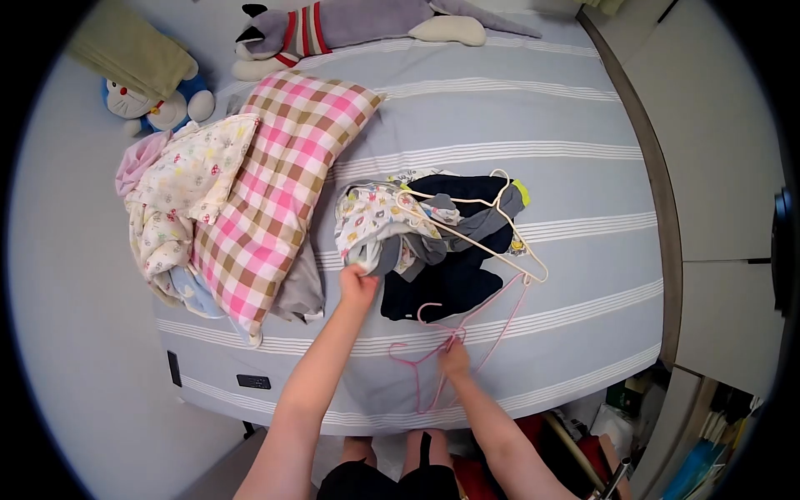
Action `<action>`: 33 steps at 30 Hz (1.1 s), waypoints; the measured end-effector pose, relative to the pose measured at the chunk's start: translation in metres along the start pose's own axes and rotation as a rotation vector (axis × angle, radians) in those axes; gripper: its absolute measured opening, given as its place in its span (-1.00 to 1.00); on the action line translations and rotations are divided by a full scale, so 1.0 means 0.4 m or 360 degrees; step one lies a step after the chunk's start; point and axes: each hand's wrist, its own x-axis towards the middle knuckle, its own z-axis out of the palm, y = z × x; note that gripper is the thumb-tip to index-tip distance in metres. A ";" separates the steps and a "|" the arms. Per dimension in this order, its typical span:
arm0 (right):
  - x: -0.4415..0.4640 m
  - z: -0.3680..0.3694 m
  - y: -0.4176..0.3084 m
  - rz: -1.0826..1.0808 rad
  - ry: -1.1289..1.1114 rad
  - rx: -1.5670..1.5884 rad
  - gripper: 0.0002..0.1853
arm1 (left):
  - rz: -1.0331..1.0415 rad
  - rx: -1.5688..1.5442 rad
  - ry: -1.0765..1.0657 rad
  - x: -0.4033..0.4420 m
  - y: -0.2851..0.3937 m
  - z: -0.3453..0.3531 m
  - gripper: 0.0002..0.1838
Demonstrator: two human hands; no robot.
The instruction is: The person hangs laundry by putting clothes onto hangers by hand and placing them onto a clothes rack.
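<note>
My left hand point(358, 285) is closed on the lower edge of a white patterned garment point(375, 212) with grey trim, which lies bunched on the bed. With closed fingers my right hand point(454, 360) grips pink hangers point(417, 363) near their hooks, low over the bed's front part. A cream hanger point(475, 242) lies across the clothes, its lower corner by the top of a pink hanger. Dark navy clothing point(442, 287) and a grey piece with a yellow-green cuff point(521, 193) are heaped beside and beneath the patterned garment.
A checked pillow point(287, 183) lies to the left, with patterned cloths point(179, 187) piled against it. At the back are a grey plush animal point(350, 23) and a blue plush toy point(162, 104). A black remote point(253, 382) lies front left. Cabinets point(725, 317) stand at right.
</note>
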 end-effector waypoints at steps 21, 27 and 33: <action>-0.675 -0.251 -0.216 -0.0597 0.0560 0.0922 -0.81 | 0.1266 0.1952 -0.0285 -0.914 0.408 0.005 -0.79; -0.874 -0.396 -0.381 -0.0723 0.0309 0.1124 -0.81 | 0.0899 0.1667 -0.0401 -0.899 0.549 0.001 -0.75; -0.982 -0.454 -0.422 -0.0699 0.0019 0.1299 -0.76 | 0.1206 0.2142 -0.0620 -0.954 0.666 0.060 -0.76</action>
